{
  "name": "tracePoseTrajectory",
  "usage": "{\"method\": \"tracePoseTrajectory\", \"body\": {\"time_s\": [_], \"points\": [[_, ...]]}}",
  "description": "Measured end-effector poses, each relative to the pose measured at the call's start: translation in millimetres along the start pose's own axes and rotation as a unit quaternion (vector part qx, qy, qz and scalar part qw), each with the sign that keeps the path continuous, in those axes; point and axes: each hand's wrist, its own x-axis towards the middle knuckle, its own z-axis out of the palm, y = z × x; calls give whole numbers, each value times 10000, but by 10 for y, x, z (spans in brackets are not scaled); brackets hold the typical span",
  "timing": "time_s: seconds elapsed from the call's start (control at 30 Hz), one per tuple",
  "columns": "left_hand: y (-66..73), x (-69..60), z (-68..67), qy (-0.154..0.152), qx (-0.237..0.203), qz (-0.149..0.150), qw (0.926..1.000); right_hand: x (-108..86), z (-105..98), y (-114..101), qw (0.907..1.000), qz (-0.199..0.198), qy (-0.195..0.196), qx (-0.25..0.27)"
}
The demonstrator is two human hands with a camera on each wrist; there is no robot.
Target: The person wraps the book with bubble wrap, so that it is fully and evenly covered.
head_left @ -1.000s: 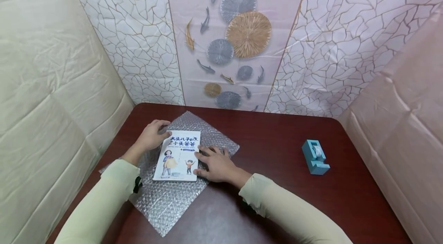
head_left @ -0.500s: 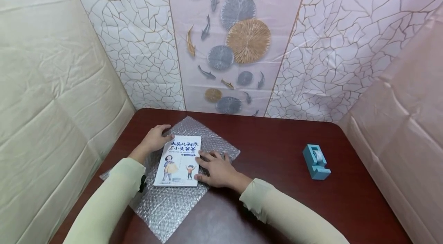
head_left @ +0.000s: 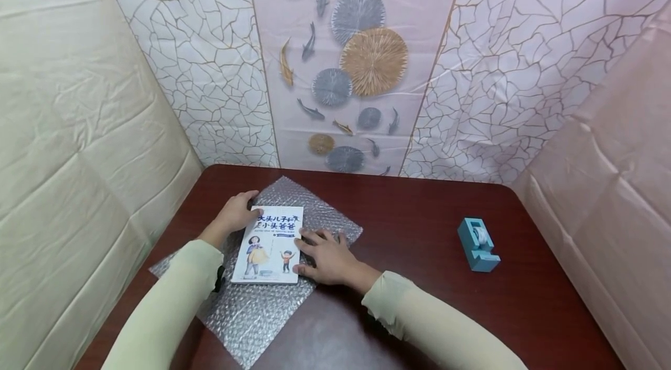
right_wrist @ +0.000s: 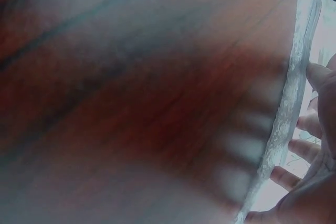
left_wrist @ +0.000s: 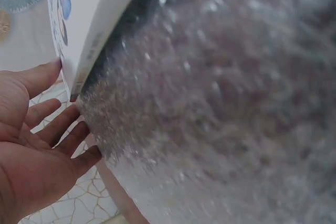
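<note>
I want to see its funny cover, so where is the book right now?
In the head view, the book lies left of centre on the bubble wrap, between the left hand and the right hand.

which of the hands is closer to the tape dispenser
Right. The right hand is left of the tape dispenser, at the right edge of the book; the left hand is farther left, at the book's upper left corner.
</note>
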Motion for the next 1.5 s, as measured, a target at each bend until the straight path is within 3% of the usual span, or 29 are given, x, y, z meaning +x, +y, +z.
{"method": "tracePoseTrajectory", "body": {"time_s": [0.13, 0.5, 1.03, 1.27, 1.5], "points": [[23, 1, 11, 123, -13, -37, 9999, 4, 8, -2, 10000, 9, -29, 13], [13, 28, 20, 487, -171, 274, 9983, 5, 15, 13, 10000, 32, 0, 10], [-69, -59, -24, 848, -356, 750, 9929, -2, 7, -2, 10000, -5, 4, -32], [-85, -88, -32, 866, -435, 907, 9912, -2, 2, -9, 10000, 17, -59, 23], [-101, -107, -38, 615, -344, 1063, 9918, 7, -1, -4, 10000, 22, -61, 61]]}}
